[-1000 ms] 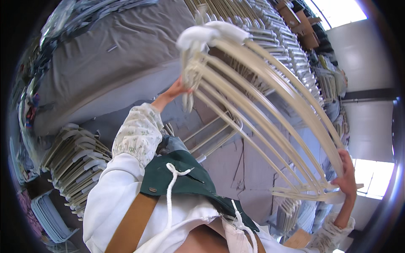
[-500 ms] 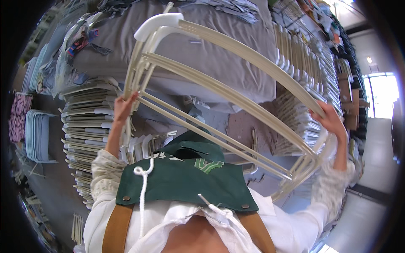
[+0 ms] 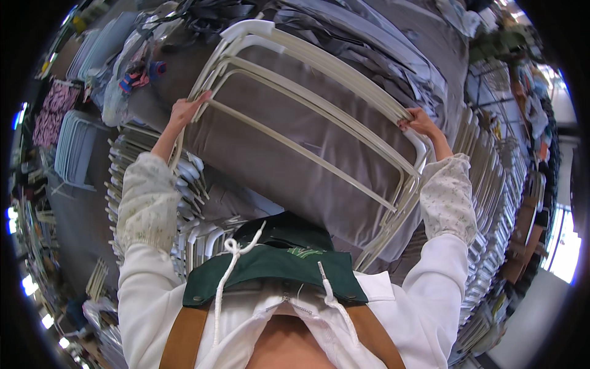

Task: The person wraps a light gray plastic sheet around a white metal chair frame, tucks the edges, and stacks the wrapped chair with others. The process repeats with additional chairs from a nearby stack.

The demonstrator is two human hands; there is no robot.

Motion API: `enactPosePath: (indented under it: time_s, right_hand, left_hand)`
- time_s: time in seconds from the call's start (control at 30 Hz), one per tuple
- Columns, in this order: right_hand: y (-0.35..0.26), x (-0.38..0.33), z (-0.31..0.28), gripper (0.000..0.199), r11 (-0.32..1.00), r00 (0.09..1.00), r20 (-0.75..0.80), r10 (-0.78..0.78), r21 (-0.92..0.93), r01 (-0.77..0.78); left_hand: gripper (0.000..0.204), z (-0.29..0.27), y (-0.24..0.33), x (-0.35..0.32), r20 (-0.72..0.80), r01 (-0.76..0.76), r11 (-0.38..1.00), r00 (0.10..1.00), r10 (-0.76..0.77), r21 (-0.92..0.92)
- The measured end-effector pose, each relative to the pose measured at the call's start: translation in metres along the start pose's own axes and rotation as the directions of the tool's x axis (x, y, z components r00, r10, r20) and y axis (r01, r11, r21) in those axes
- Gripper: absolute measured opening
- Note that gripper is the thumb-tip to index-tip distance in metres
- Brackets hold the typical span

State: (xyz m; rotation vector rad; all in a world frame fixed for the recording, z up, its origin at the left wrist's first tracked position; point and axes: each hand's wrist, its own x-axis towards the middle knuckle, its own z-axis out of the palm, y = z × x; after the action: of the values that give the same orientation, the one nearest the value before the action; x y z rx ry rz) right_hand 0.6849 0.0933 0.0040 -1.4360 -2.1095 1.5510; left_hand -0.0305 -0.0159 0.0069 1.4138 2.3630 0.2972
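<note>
A cream-coloured folding tube frame (image 3: pixel 335 61), with several parallel bars and white corner pieces, is held up in front of me, tilted down to the right. My left hand (image 3: pixel 184 114) is closed round its left side tubes. At the upper right corner, my right hand (image 3: pixel 420 122) grips the end of the top bar. Beneath the frame spreads a table covered in grey-brown cloth (image 3: pixel 264 144). Whether the lower legs touch the table, I cannot tell.
Stacks of similar cream frames stand on the left (image 3: pixel 129 178) and right (image 3: pixel 482 154). Grey fabric pieces (image 3: pixel 369 37) lie at the table's far side. Pale blue frames (image 3: pixel 77 147) lean at the far left, near pink-and-black patterned fabric (image 3: pixel 55 114). Cardboard boxes (image 3: pixel 525 212) stand at the right.
Both hands have carried the frame forward, away from my body and over the cloth-covered table. My right hand has moved inward and farther out; my view has swung as well. Both grips hold.
</note>
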Motion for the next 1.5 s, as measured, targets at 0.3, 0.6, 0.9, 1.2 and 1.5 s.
enactPosePath:
  time_s: [0.3, 0.6, 0.9, 1.2, 1.5]
  right_hand:
    - [-0.038, 0.014, 0.025, 0.037, 0.653, 0.933, -0.304, -0.192, -0.749, -0.110]
    - [-0.018, 0.051, 0.038, 0.022, 0.577, 0.900, -0.365, -0.238, -0.799, -0.171]
    - [-0.089, 0.102, -0.017, 0.034, 0.922, 0.991, -0.059, -0.124, -0.376, 0.093]
    - [-0.014, 0.298, -0.104, 0.031, 0.655, 0.610, -0.762, -0.216, -0.577, -0.488]
    - [-0.068, 0.307, -0.062, 0.014, 0.798, 0.813, -0.424, -0.398, -0.597, 0.079]
  left_hand:
    - [0.039, 0.130, 0.233, -0.077, -0.164, -0.887, 0.355, 0.413, 0.896, -0.296]
    - [0.018, 0.143, 0.266, -0.068, -0.336, -0.981, 0.188, 0.192, 0.922, -0.043]
    - [0.015, 0.081, 0.266, -0.067, -0.072, -0.970, 0.052, 0.071, 0.995, -0.237]
    - [0.017, 0.078, 0.281, -0.043, 0.082, -0.884, -0.163, -0.220, 0.972, -0.438]
    - [0.021, 0.069, 0.279, -0.048, 0.192, -0.901, -0.038, -0.133, 0.972, -0.431]
